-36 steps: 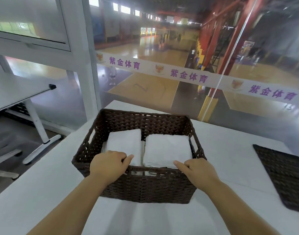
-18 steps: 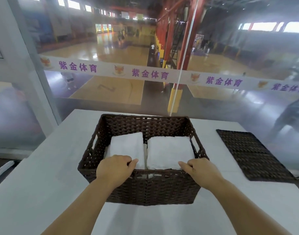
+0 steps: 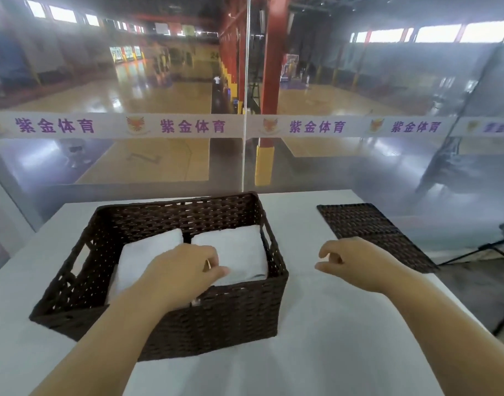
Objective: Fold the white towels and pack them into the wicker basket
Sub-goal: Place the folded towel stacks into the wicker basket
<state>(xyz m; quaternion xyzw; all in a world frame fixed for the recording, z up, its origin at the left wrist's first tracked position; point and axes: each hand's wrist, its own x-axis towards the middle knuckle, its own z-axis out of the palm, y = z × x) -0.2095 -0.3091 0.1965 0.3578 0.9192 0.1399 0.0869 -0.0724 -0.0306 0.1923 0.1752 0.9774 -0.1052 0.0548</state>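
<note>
The dark brown wicker basket stands on the white table, left of centre. Two folded white towels lie side by side in it: the left towel and the right towel. My left hand is over the basket's near side, above the towels, its fingers loosely curled; whether it touches the towels is unclear. My right hand hovers over the table to the right of the basket, fingers loosely curled and holding nothing.
A flat dark wicker panel lies on the table at the back right, beyond my right hand. A glass wall runs along the table's far edge. Black stand legs are on the floor at the right.
Both hands have let go of the basket's near rim. My left hand moved in over the towels and my right hand moved off to the right. The view has swung right.
</note>
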